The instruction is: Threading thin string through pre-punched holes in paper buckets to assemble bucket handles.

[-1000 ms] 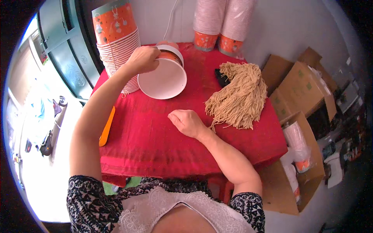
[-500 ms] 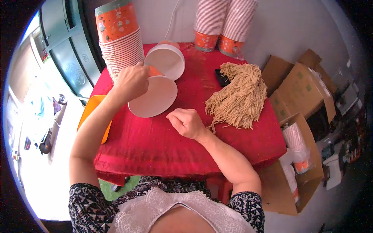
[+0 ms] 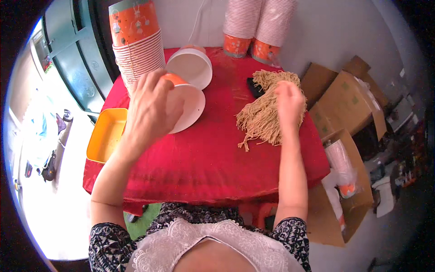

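My left hand is raised over the left side of the table, open with its fingers apart and nothing visible in it. Behind it a paper bucket lies on its side, its white inside toward me and partly covered by the hand. Another paper bucket lies tipped just beyond. Over the bundle of beige strings on the right is my right hand, slightly blurred. Its fingers are curled together; whether a string is between them cannot be made out. A black object shows beside the bundle.
A tall stack of orange paper buckets stands at the back left, above a yellow bin. Two wrapped bucket stacks stand against the wall. Cardboard boxes are right of the red-covered table; one open box holds more buckets.
My right hand has moved from the table's middle to the right, over the strings. My left hand has opened from a closed shape and come slightly nearer and lower in view.
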`<state>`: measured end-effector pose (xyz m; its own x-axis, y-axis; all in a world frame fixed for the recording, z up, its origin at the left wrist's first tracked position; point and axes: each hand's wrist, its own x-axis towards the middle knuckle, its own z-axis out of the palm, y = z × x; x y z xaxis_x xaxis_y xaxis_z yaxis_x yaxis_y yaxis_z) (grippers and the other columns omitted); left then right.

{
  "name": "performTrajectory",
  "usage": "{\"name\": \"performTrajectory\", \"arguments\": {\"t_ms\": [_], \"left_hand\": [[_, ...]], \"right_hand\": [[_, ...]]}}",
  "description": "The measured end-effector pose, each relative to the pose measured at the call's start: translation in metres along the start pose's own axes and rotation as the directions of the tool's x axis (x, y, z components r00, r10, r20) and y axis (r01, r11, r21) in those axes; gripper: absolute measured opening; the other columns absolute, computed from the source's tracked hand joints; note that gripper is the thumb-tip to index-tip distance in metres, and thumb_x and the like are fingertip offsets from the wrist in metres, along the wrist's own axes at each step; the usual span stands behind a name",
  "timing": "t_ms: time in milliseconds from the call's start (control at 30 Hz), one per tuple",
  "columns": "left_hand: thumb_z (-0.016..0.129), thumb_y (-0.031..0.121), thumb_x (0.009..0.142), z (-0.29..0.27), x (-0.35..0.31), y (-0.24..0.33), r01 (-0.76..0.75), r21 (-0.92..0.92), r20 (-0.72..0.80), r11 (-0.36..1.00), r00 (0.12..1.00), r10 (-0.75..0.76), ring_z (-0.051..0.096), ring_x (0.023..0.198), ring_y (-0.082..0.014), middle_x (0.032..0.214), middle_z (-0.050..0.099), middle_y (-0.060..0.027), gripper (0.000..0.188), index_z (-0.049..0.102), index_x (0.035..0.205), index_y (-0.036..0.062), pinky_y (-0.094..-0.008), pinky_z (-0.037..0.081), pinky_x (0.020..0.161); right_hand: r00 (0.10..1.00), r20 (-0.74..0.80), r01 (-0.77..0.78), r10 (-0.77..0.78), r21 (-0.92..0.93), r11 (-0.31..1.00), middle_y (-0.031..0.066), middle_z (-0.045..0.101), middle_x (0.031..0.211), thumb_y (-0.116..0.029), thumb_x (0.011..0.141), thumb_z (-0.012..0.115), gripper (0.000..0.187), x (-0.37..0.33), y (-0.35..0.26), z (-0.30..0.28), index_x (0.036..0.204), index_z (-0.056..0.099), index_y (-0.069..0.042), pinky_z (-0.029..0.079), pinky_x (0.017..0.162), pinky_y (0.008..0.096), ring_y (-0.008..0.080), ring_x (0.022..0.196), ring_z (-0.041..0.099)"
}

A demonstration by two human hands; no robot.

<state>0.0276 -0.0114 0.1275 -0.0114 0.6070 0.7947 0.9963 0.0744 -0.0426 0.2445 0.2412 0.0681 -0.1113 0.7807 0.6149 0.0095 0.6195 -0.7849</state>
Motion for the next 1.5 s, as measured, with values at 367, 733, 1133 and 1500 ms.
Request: {"name": "performTrajectory", "arguments": {"t_ms": [367,733,1133,1500], "left_hand": [[0.065,0.010,0.078,0.048,0.007,0.056,-0.044,-0.409,0.094,0.911,0.991,0.090,0.057,0.079,-0.0349,0.080,0.058,-0.0162,0.015,0.054,0.076,0.0013,-0.0448,0.044,0.076],[0.060,0.014,0.080,0.119,-0.031,0.076,0.356,-0.560,0.525,0.748,0.851,-0.013,0.061,0.071,-0.0407,0.072,0.062,-0.0212,0.017,0.062,0.075,-0.0022,-0.0477,0.049,0.066],[0.060,0.012,0.081,0.139,-0.057,0.072,0.422,-0.579,0.508,0.698,0.856,-0.095,0.062,0.074,-0.0389,0.079,0.062,-0.0210,0.016,0.061,0.076,-0.0030,-0.0459,0.049,0.068],[0.062,0.009,0.079,0.148,-0.062,0.073,0.365,-0.616,0.453,0.698,0.889,-0.065,0.060,0.073,-0.0382,0.080,0.061,-0.0191,0.013,0.060,0.073,-0.0023,-0.0446,0.048,0.069]], "right_hand": [[0.876,-0.097,-0.430,0.472,-0.598,0.676,0.0253,0.066,0.097,-0.042,0.080,0.060,0.048,0.071,0.087,-0.064,0.094,0.068,0.003,0.048,0.082,0.0429,0.0400,0.094,0.063],[0.987,-0.135,-0.140,0.084,-0.483,0.864,0.0232,0.063,0.074,-0.026,0.081,0.061,0.033,0.055,0.128,-0.058,0.078,0.064,0.007,0.048,0.064,0.0429,0.0356,0.067,0.062],[0.836,-0.103,-0.530,0.539,0.106,0.841,0.0000,0.052,0.062,-0.027,0.088,0.060,0.026,0.057,0.102,-0.065,0.078,0.060,-0.003,0.032,0.038,0.0239,0.0069,0.044,0.042],[0.873,-0.081,-0.475,0.481,0.080,0.876,0.0010,0.053,0.058,-0.015,0.077,0.062,0.016,0.079,0.088,-0.067,0.066,0.062,-0.003,0.027,0.037,0.0275,0.0099,0.044,0.043]]}}
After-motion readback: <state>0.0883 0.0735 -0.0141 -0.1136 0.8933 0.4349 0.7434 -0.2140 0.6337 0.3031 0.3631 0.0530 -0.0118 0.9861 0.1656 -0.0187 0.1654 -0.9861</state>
